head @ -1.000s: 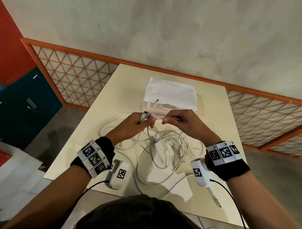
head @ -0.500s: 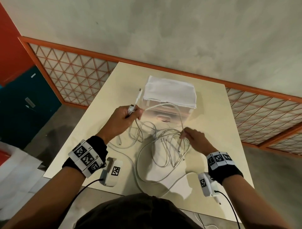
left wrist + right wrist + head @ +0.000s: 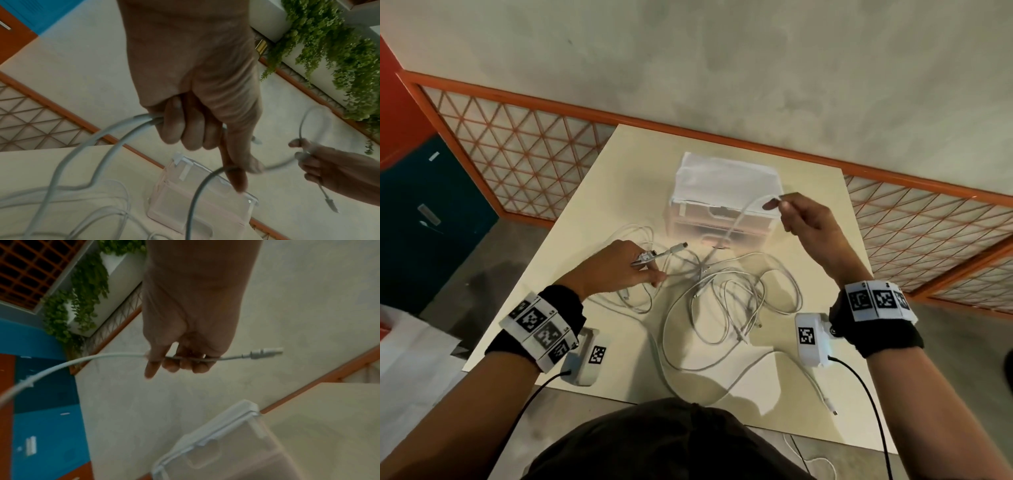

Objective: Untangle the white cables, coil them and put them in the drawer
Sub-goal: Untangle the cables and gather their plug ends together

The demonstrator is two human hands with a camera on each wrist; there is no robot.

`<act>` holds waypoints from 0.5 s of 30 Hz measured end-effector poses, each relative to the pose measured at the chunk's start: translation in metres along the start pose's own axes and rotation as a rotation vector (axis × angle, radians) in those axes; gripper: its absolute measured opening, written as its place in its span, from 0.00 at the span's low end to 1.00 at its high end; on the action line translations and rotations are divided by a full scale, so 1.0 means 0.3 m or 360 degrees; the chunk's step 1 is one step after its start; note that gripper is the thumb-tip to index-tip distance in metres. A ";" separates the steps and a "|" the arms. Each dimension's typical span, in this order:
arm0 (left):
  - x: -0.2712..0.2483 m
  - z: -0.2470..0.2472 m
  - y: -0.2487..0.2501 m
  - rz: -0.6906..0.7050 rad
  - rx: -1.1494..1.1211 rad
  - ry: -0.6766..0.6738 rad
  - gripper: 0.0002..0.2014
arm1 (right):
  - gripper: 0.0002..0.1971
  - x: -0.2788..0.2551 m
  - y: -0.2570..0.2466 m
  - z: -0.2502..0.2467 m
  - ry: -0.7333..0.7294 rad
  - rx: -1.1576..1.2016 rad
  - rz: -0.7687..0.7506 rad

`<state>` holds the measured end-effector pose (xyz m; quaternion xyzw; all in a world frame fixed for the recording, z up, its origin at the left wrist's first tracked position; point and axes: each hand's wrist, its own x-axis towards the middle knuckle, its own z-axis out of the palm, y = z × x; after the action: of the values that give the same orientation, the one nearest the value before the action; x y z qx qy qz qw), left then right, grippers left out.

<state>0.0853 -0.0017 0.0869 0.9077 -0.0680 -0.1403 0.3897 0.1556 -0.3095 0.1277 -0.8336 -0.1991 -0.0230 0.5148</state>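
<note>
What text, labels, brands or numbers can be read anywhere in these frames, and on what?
None readable.
Wristbands and wrist cameras: black-and-white square code markers only, no letters or digits.
Blue cabinet: small pale labels, too blurred to read.
White cables and drawer unit: no print visible.

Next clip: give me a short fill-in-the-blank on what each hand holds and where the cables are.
1. The right hand pinches a white cable end, raised in front of the clear plastic ____ unit.
2. The left hand holds its grip on a white cable ____ pointing at that unit.
3. The tangled white cables lie on the cream ____.

Missing words: drawer; connector; table
</note>
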 end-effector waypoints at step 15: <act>-0.001 0.173 -0.029 -0.0152 0.0364 -0.1054 0.07 | 0.19 -0.410 0.418 0.006 -0.0662 -0.0762 0.1088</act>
<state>0.0692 -0.0314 0.0466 0.8528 -0.1635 -0.4365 0.2354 0.0867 -0.3949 -0.0097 -0.9336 -0.0010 0.2705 0.2349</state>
